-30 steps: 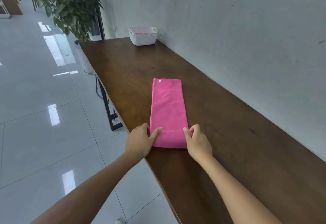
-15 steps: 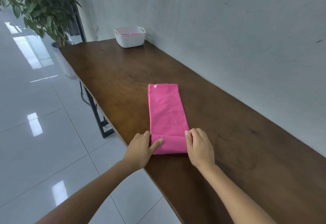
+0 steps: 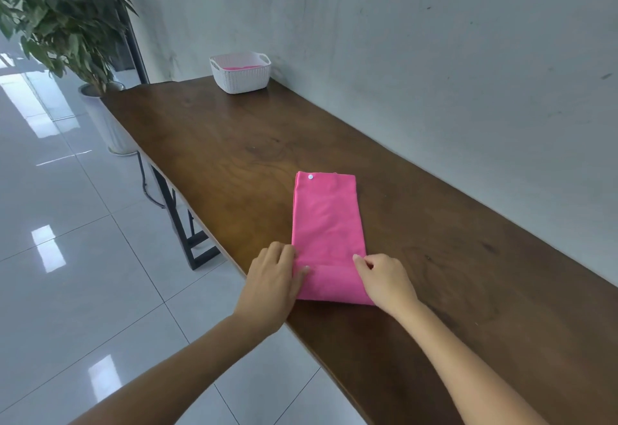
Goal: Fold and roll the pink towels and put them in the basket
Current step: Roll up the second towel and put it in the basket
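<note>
A soft pink towel (image 3: 327, 220), folded into a long strip, lies on the smooth wooden table (image 3: 214, 143), well short of the woven white basket (image 3: 240, 73). The left hand (image 3: 274, 277) and right hand (image 3: 384, 279) pinch its rolled near end, which is thicker than half a second ago.

No readable text, labels, brands or numbers showing anywhere. Only mark is a small white dot, looking like a snap, on the towel's (image 3: 326, 220) far left corner; nothing legible on it. Basket (image 3: 240, 72) is showing no print.

Matt cloth towel (image 3: 326, 224), glossy wood table (image 3: 434, 257)
</note>
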Demonstrator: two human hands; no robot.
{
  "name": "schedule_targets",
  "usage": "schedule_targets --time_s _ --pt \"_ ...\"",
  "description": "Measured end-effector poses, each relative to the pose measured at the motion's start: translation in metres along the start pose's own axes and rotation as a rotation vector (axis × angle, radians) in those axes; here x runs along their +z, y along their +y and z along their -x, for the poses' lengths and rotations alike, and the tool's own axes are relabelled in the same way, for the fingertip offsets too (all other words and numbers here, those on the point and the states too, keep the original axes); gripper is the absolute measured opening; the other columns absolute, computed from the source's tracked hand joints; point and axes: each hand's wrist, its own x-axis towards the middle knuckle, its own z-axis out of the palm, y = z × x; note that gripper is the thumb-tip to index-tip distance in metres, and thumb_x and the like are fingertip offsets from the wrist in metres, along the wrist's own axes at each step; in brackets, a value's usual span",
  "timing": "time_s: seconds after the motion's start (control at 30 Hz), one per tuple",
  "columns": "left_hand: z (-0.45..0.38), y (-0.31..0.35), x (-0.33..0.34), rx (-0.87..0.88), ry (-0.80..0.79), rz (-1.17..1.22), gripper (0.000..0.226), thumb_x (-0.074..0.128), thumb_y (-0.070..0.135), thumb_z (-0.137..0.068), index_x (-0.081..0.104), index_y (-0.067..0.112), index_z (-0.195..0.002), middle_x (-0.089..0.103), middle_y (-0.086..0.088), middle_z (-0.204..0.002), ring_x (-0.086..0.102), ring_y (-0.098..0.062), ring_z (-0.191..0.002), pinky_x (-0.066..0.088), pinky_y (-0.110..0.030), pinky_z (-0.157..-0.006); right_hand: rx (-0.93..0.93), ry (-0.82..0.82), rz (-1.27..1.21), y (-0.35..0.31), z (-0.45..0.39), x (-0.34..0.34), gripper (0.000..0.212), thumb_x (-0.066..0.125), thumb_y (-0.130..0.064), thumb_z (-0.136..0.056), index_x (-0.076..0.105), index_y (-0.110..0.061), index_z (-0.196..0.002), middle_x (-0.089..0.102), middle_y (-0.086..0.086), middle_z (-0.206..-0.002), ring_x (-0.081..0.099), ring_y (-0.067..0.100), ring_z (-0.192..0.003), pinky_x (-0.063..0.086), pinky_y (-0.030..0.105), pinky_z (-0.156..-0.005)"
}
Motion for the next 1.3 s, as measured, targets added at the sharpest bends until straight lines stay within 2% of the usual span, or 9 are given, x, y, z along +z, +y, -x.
schedule_targets --time_s 0.1,0.23,0.37,0.53,0.73,0.93,1.1,1.2,1.3 --pt "0.003 0.004 0.014 0.238 0.029 -0.118 0.043 0.035 0.055 -0.101 0.055 0.021 -0.118 0.056 0.004 -0.120 0.052 -0.018 -0.112 0.048 -0.037 -0.098 0.118 0.081 0.037 -0.005 -0.012 0.002 0.042 0.041 -0.047 -0.103 0.050 -0.023 -0.069 0.056 -0.004 -0.067 0.054 0.015 -0.061 0.037 0.032 -0.053" --pt "-0.008 0.001 0.032 0.230 0.000 -0.100 0.045 0.028 0.048 -0.104 0.053 0.016 -0.124 0.056 -0.001 -0.122 0.054 -0.023 -0.112 0.052 -0.041 -0.093 0.137 0.285 -0.063 -0.008 -0.012 0.012 0.029 0.039 -0.050 -0.102 0.052 -0.024 -0.098 0.054 -0.004 -0.100 0.057 0.017 -0.082 0.046 0.035 -0.068" --pt "-0.030 -0.008 0.035 0.170 -0.097 -0.046 0.055 0.015 0.054 -0.103 0.054 0.016 -0.112 0.054 0.000 -0.108 0.050 -0.020 -0.090 0.047 -0.038 -0.082 -0.095 0.362 -0.127 -0.003 0.001 0.022 0.033 0.037 -0.051 -0.102 0.056 -0.024 -0.107 0.054 -0.008 -0.107 0.056 0.010 -0.092 0.043 0.029 -0.072" --pt "-0.046 -0.017 0.031 0.091 -0.147 0.064 0.063 0.000 0.064 -0.098 0.049 0.025 -0.102 0.053 0.007 -0.098 0.050 -0.016 -0.088 0.035 -0.035 -0.081 -0.419 0.376 0.194 0.015 0.013 0.033 0.053 0.027 -0.059 -0.103 0.055 -0.020 -0.129 0.053 0.000 -0.123 0.055 0.012 -0.104 0.053 0.026 -0.082" --pt "-0.048 -0.025 0.030 0.023 -0.118 0.116 0.045 0.012 0.053 -0.103 0.039 0.028 -0.077 0.047 0.011 -0.072 0.046 -0.015 -0.068 0.036 -0.036 -0.068 -0.551 0.365 0.270 0.015 0.004 0.035 0.054 0.029 -0.059 -0.104 0.064 -0.019 -0.114 0.060 -0.003 -0.098 0.060 0.010 -0.083 0.049 0.019 -0.064" --pt "-0.030 -0.022 0.029 0.123 0.049 -0.099 0.041 0.026 0.041 -0.106 0.063 0.024 -0.114 0.061 0.007 -0.111 0.053 -0.016 -0.107 0.037 -0.034 -0.097 -0.451 0.166 0.338 -0.012 -0.014 0.016 0.057 0.017 -0.060 -0.104 0.064 -0.029 -0.107 0.065 -0.012 -0.094 0.053 0.011 -0.090 0.043 0.032 -0.082" --pt "-0.039 -0.021 0.027 0.106 0.089 -0.152 0.039 0.031 0.035 -0.106 0.066 0.019 -0.100 0.064 0.004 -0.094 0.056 -0.020 -0.085 0.048 -0.035 -0.081 -0.291 -0.105 0.115 -0.030 -0.033 0.006 0.046 0.029 -0.054 -0.104 0.046 -0.030 -0.068 0.051 -0.008 -0.077 0.051 0.010 -0.079 0.037 0.027 -0.065" --pt "-0.062 -0.021 0.025 0.180 -0.036 -0.245 0.035 0.030 0.022 -0.105 0.054 0.018 -0.079 0.055 0.001 -0.073 0.045 -0.022 -0.063 0.046 -0.039 -0.065 -0.262 0.027 0.122 -0.029 -0.041 0.014 0.051 0.028 -0.051 -0.105 0.066 -0.022 -0.086 0.056 -0.007 -0.095 0.052 0.008 -0.089 0.039 0.023 -0.075" --pt "-0.081 -0.018 0.017 0.123 -0.120 -0.195 0.032 0.054 0.008 -0.095 0.047 0.016 -0.064 0.048 -0.001 -0.056 0.043 -0.023 -0.047 0.043 -0.034 -0.051 -0.344 0.246 0.119 -0.028 -0.036 0.021 0.050 0.026 -0.050 -0.104 0.067 -0.020 -0.106 0.060 -0.008 -0.104 0.053 0.006 -0.092 0.039 0.019 -0.078"
